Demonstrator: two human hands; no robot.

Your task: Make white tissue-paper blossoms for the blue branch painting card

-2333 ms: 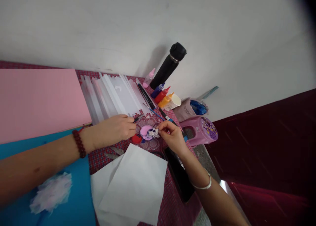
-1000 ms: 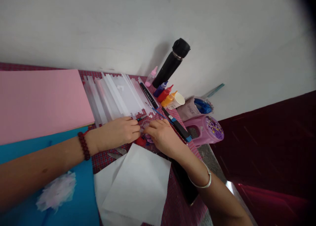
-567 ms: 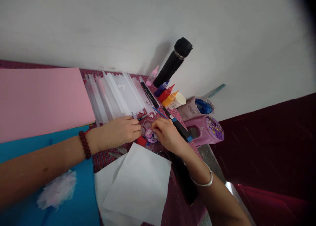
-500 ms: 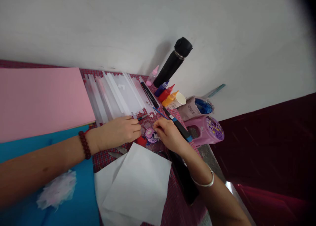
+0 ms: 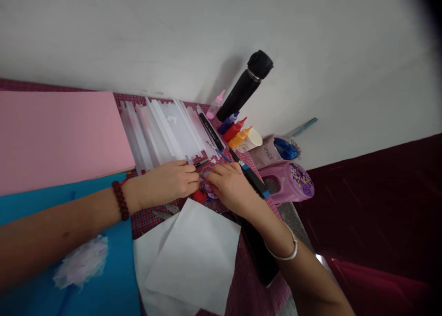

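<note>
Near the middle of the checked cloth, my right hand (image 5: 229,187) bends over a small purple item (image 5: 210,191), its fingertips closed; whatever they may pinch is hidden. Just left of that item is my left hand (image 5: 174,182), fingers curled together, their tips beside a small red object (image 5: 199,196). A thin dark tool (image 5: 200,163) lies by the left fingertips. White sheets (image 5: 193,256) overlap below both hands. Translucent strips (image 5: 162,131) lie side by side above the left hand.
A black bottle (image 5: 245,85) stands by the wall, near small paint bottles (image 5: 235,128) and a paper cup (image 5: 253,140). A blue-black cutter (image 5: 254,180) lies right of my hands. Pink (image 5: 62,138) and blue (image 5: 110,283) sheets cover the left side.
My right hand has moved a little left, over the purple item, and now covers more of it. My left hand has barely moved. The view has shifted slightly.
</note>
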